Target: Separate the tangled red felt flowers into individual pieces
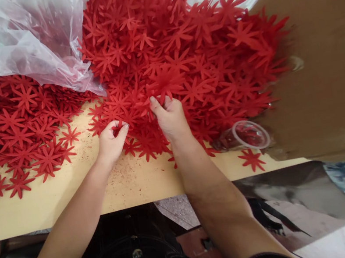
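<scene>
A large heap of red star-shaped flower pieces covers the middle of the table. At its front left edge my left hand pinches a small bit of red between thumb and forefinger. Just to the right, my right hand is closed on a red flower piece at the front of the heap. The pieces overlap so closely that the held one's outline is unclear. A second, flatter pile of red flower pieces lies on the left.
Clear plastic bag over the left pile. A clear plastic cup with red bits lies at the heap's front right, near a loose red flower. A large cardboard box stands right. The pale tabletop ends close to my body.
</scene>
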`<action>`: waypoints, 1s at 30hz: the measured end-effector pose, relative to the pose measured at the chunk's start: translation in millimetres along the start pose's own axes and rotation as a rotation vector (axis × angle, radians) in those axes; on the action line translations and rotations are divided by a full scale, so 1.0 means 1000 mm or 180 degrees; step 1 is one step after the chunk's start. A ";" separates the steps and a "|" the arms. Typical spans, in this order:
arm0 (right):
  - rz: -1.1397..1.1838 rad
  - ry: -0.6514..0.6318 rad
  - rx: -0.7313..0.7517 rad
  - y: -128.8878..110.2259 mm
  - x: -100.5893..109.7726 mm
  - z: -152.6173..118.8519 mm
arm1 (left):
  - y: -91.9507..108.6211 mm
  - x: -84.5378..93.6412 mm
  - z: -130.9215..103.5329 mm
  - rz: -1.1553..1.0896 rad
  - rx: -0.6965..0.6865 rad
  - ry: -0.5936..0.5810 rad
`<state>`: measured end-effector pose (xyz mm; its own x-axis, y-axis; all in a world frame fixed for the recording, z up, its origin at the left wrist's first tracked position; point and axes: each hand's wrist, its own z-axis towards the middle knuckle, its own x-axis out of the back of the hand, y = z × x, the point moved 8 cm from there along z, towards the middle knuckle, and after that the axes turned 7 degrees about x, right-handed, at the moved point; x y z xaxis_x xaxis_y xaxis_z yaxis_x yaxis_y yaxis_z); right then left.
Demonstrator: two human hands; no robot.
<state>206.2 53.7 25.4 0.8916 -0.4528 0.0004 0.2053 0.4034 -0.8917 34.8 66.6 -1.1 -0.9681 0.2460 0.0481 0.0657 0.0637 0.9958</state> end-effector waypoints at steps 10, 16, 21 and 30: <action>0.0469 -0.0008 -0.0302 0.018 0.001 -0.002 | 0.001 -0.001 0.001 -0.0019 -0.0020 0.0010; 0.0144 -0.0181 -0.0389 0.011 -0.005 -0.005 | 0.001 -0.001 0.000 0.0029 0.0025 0.0001; -0.0045 -0.0080 -0.0514 0.008 -0.009 -0.008 | 0.001 -0.001 -0.002 -0.0018 0.0142 -0.0103; 0.0112 -0.0615 -0.0430 -0.003 -0.045 -0.023 | 0.011 -0.003 -0.003 -0.0357 0.0009 -0.0129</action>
<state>156.4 54.6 17.4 0.9607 -0.2743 0.0434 0.1284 0.3004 -0.9451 37.8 64.0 9.5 -0.9588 0.2761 -0.0669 -0.0418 0.0958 0.9945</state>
